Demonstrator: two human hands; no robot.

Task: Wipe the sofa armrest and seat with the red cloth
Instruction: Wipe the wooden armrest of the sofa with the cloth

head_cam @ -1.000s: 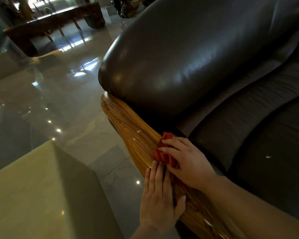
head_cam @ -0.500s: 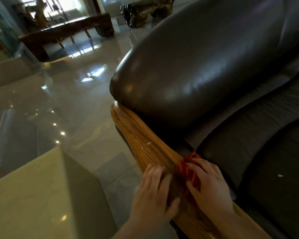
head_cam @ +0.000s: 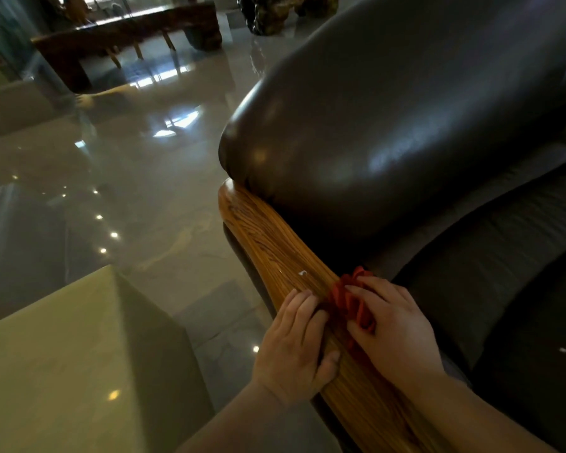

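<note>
Two hands sit on the wooden rail [head_cam: 268, 243] of the sofa armrest, both low-center in your head cam.

- Your right hand [head_cam: 396, 328]: fingers curled over the red cloth [head_cam: 353, 305], gripping it bunched up and pressing it onto the rail's inner edge, right where the wood meets the dark seat cushion [head_cam: 504, 263].
- The cloth pokes out past your fingertips toward the leather and shows between thumb and index. The rest is hidden under the palm.
- Your left hand [head_cam: 291, 348]: relaxed, holds nothing. Fingers are approx straight and laid on the rail's outer side, thumb on top of the wood. Fingertips are just beside the cloth; can't tell if they touch it.
- Small white speck [head_cam: 303, 273] on the rail just ahead of the left fingertips, apart from the cloth.
- Above the rail: a big rounded leather armrest pad [head_cam: 373, 125], dark and glossy w/ highlights.
- White fleck [head_cam: 563, 349] on the seat, well right of your right hand.
- Left of the sofa: shiny tiled floor [head_cam: 144, 191] w/ light reflections, pale greenish block [head_cam: 62, 354] bottom left, dark wood furniture [head_cam: 128, 34] far back, top left.
- Both forearms are bare.
</note>
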